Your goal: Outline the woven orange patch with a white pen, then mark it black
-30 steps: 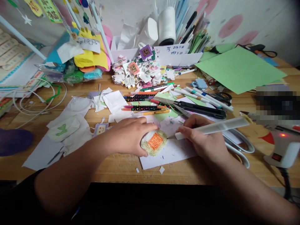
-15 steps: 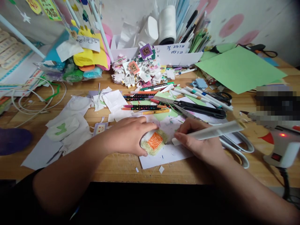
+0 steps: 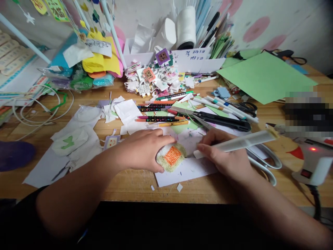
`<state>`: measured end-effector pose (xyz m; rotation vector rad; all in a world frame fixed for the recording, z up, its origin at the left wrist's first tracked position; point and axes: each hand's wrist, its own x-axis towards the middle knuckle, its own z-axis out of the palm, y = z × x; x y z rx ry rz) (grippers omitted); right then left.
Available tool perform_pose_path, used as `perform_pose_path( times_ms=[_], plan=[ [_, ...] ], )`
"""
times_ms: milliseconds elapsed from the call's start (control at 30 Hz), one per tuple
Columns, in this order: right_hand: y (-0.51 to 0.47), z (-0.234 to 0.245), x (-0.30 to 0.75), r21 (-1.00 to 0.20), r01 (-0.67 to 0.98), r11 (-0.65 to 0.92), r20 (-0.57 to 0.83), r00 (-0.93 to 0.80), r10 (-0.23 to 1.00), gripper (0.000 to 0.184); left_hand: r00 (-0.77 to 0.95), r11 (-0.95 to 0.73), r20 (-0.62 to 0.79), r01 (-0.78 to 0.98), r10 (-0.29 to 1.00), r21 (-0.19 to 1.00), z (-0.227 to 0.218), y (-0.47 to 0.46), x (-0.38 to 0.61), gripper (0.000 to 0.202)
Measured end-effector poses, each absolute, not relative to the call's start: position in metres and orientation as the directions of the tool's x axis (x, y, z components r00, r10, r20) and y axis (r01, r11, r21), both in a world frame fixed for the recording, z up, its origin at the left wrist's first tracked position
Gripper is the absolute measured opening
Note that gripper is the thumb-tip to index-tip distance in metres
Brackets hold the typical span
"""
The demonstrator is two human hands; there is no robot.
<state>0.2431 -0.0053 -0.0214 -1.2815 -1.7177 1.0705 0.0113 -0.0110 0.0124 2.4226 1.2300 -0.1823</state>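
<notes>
Between the thumb and fingers of my left hand (image 3: 145, 150) is a small rounded textured patch (image 3: 173, 155), pale green and white with an orange square at its middle. It is held over a white sheet of paper (image 3: 171, 178) close to the table's front edge. My right hand (image 3: 229, 159) grips a white marker pen (image 3: 247, 139), its narrow end pointing left towards the patch with a gap between them. Partly behind that hand lie scissors with grey loop handles (image 3: 272, 154). A paper tag with a smiling face (image 3: 111, 142) rests beyond my left forearm.
Several felt-tip pens (image 3: 163, 119) and a black utility knife (image 3: 225, 121) lie beyond my hands. At right stands a white glue gun (image 3: 313, 163) with a lit red light. A green sheet (image 3: 267, 78) and a heap of small paper pieces (image 3: 158, 80) are farther back.
My right hand with the marker pen has shifted slightly right, away from the patch. My left hand keeps its hold on the patch, almost unmoved.
</notes>
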Motion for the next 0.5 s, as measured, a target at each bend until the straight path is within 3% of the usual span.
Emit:
perform_pose_path(
  times_ms=[500],
  plan=[
    [-0.0045, -0.0251, 0.2436, -0.921, 0.361, 0.145, 0.084, -0.18, 0.98, 0.026, 0.588, -0.506, -0.309, 0.805, 0.747, 0.309, 0.0141, -0.0114, 0.0123, 0.073]
  ],
)
